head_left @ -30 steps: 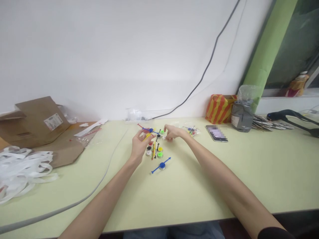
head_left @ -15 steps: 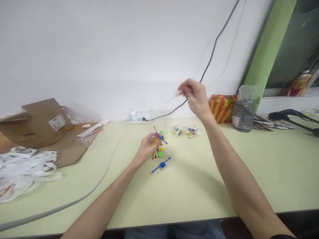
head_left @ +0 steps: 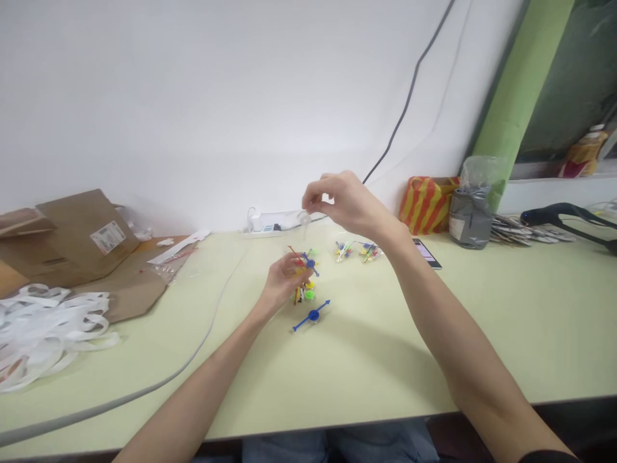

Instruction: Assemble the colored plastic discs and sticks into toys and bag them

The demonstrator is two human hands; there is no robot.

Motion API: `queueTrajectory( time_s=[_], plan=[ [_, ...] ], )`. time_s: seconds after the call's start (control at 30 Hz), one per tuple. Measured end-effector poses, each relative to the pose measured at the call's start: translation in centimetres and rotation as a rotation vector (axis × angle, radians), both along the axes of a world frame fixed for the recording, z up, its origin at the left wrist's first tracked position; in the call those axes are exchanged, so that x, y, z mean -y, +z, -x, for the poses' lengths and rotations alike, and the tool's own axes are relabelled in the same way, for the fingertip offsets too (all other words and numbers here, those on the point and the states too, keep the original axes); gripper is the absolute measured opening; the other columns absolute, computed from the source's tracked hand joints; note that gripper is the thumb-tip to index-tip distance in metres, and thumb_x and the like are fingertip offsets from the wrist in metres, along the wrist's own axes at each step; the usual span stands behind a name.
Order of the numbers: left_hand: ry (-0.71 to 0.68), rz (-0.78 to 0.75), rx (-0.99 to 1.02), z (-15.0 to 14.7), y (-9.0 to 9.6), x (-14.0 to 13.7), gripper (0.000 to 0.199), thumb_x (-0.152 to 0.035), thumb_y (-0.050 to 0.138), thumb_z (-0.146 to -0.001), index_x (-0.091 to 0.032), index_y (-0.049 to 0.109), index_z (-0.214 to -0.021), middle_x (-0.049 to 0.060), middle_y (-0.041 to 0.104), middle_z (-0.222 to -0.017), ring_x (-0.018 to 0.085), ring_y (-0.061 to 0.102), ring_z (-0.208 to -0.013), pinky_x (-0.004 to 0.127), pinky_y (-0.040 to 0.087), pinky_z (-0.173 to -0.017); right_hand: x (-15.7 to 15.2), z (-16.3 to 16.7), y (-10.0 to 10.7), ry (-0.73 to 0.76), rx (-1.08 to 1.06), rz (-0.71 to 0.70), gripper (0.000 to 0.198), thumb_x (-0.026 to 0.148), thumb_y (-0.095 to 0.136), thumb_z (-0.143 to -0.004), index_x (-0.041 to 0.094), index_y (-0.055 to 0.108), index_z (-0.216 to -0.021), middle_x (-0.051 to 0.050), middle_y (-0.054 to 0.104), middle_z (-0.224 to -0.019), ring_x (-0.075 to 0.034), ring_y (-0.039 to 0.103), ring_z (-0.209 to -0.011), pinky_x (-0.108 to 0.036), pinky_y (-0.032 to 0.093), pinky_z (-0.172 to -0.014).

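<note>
My left hand [head_left: 283,281] is closed around several colourful plastic arrow spinners [head_left: 310,262]; a blue one and a red one stick out past the fingertips. Just below it, a green spinner [head_left: 310,295] and other coloured pieces lie on the table, partly hidden by the hand. Nearer to me rests a single blue arrow spinner [head_left: 313,316] on a clear base. Raised above the left hand, my right hand [head_left: 340,200] pinches a small clear plastic piece [head_left: 304,219], too faint to make out exactly. Two clear bags of mixed spinners [head_left: 344,250] lie behind, under the right wrist.
A power strip [head_left: 265,222] sits against the wall, and a grey cable [head_left: 193,355] crosses the table at left. White ribbon [head_left: 53,337] and a cardboard box [head_left: 87,228] are on the left. A phone [head_left: 427,253], striped bag [head_left: 424,204] and grey container [head_left: 468,218] stand right.
My right hand has moved left and slightly down with the clear piece, now over the left hand. The phone has come into sight behind the right forearm. My left hand has barely moved.
</note>
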State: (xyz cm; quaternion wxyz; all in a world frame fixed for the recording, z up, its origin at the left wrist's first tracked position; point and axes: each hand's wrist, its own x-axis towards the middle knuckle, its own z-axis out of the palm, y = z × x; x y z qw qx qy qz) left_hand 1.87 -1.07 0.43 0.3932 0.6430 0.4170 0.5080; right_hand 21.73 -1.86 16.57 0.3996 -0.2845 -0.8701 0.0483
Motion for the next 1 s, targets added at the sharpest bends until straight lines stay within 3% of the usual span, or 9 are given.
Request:
queueTrajectory(
  time_s=[0.2,0.37,0.5,0.67,0.77,0.87,1.0],
  plan=[
    [-0.087,0.014,0.029,-0.3,-0.2,0.3,0.053,-0.042,0.082,-0.07,-0.018,0.059,-0.112,0.006,0.07,-0.09,0.022,0.072,-0.069,0.03,0.058,-0.058,-0.2,0.3,-0.8,0.065,0.12,-0.025,0.026,0.01,0.049,-0.092,0.019,0.072,-0.095,-0.005,0.072,-0.093,-0.019,0.062,-0.089,-0.031,0.045,-0.08],
    [-0.055,0.054,0.14,-0.1,-0.3,-0.1,0.055,-0.041,0.081,-0.071,-0.017,0.059,-0.115,0.007,0.071,-0.09,0.025,0.074,-0.077,0.03,0.059,-0.06,-3.1,1.2,-2.3,-0.119,-0.088,-0.236,0.036,0.014,0.039,-0.097,0.026,0.061,-0.123,-0.007,0.064,-0.115,-0.023,0.056,-0.107,-0.038,0.043,-0.093],
    [0.021,0.024,0.299,0.4,-0.4,-0.7,0.059,-0.039,0.083,-0.069,-0.019,0.056,-0.118,0.004,0.068,-0.088,0.023,0.073,-0.076,0.03,0.059,-0.059,-8.3,1.9,-6.8,-0.299,-0.06,-0.203,0.044,0.006,0.03,-0.094,0.019,0.057,-0.125,-0.012,0.06,-0.118,-0.023,0.054,-0.109,-0.039,0.041,-0.096],
    [0.05,-0.046,0.434,0.8,-0.3,-1.1,0.061,-0.036,0.082,-0.07,-0.022,0.052,-0.121,0.0,0.064,-0.087,0.015,0.067,-0.071,0.026,0.057,-0.055,-12.3,2.3,-14.8,-0.396,0.439,0.124,0.06,0.001,0.043,-0.085,0.018,0.047,-0.142,-0.016,0.05,-0.141,-0.026,0.047,-0.125,-0.039,0.039,-0.1],
    [0.059,-0.068,0.419,0.8,-0.3,-1.2,0.056,-0.035,0.083,-0.069,-0.021,0.054,-0.114,0.0,0.064,-0.087,0.014,0.066,-0.072,0.026,0.057,-0.056,-12.8,2.2,-17.4,-0.437,0.564,0.209,0.053,0.001,0.044,-0.086,0.017,0.055,-0.135,-0.017,0.06,-0.132,-0.026,0.052,-0.122,-0.038,0.038,-0.1],
    [0.044,-0.046,0.371,0.7,-0.6,-1.3,0.05,-0.036,0.083,-0.068,-0.019,0.055,-0.107,0.0,0.066,-0.084,0.016,0.068,-0.073,0.027,0.058,-0.057,-13.1,1.8,-17.4,-0.482,0.558,0.233,0.037,0.006,0.046,-0.088,0.015,0.068,-0.116,-0.017,0.069,-0.114,-0.025,0.061,-0.11,-0.033,0.04,-0.094],
    [0.0,0.013,0.286,0.5,-0.9,-1.1,0.053,-0.038,0.082,-0.069,-0.017,0.055,-0.109,0.004,0.07,-0.085,0.022,0.072,-0.081,0.031,0.06,-0.062,-13.9,-0.1,-14.8,-0.537,0.45,0.219,0.033,0.009,0.046,-0.089,0.016,0.071,-0.108,-0.013,0.073,-0.106,-0.023,0.065,-0.103,-0.029,0.043,-0.086]
  ],
)
